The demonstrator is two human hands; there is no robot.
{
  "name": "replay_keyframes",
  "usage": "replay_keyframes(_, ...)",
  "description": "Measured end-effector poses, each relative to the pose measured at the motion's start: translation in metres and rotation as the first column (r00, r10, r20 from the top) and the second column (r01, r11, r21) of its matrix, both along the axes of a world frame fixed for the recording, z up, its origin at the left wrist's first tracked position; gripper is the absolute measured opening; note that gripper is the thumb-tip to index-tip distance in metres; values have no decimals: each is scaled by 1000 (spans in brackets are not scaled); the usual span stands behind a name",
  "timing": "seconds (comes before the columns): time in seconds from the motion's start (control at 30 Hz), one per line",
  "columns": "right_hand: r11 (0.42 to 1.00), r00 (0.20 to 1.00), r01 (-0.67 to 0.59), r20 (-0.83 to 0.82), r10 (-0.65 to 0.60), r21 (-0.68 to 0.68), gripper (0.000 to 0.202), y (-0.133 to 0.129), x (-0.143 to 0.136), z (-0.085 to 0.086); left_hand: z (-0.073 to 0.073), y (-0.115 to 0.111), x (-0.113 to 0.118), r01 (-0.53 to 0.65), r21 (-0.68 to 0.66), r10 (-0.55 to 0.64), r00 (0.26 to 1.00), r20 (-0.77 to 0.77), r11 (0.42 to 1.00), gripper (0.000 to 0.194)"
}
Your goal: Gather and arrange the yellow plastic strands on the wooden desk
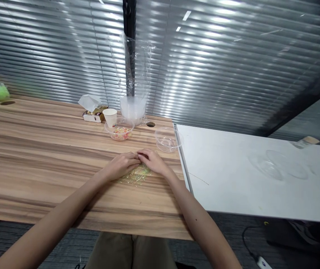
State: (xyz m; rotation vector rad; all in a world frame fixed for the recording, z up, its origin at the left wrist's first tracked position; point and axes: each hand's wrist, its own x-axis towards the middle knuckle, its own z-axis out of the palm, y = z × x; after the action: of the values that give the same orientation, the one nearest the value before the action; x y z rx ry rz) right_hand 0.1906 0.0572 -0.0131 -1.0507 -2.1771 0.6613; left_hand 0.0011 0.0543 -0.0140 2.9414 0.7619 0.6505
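Meeting fingertip to fingertip in the head view, the left hand (124, 164) and the right hand (152, 161) work low over the wood-grain worktop (50, 149), right at the far edge of a loose pile of thin, shiny yellow-green strips (137, 177)! Both hands are narrow, fingers curled inward; what they pinch, I cannot tell. Just beyond the pile, to its right, sits a clear round plastic bowl (160, 144). Beyond it to the left, a second clear plastic bowl (108, 131) carries small red, yellow and orange pieces (122, 133), a white paper cup (110, 116) right by it!
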Motion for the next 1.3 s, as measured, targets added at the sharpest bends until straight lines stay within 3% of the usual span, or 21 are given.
replay_keyframes(0.53, 1000, 1000, 8, -23, -8, 12, 22, 1, 0, -4, 3, 2, -1, 75, -58, -73, 997, 38, 996, 32)
replay_keyframes(0.83, 1000, 1000, 5, -15, -5, 8, 21, 1, 0, -2, 3, 0, -2, 59, -90, -55, 998, 39, 994, 29)
replay_keyframes(1.3, 1000, 1000, 3, -14, -3, -1, 21, 0, 0, 0, 2, 0, 0, 43, -37, -43, 999, 18, 998, 27)
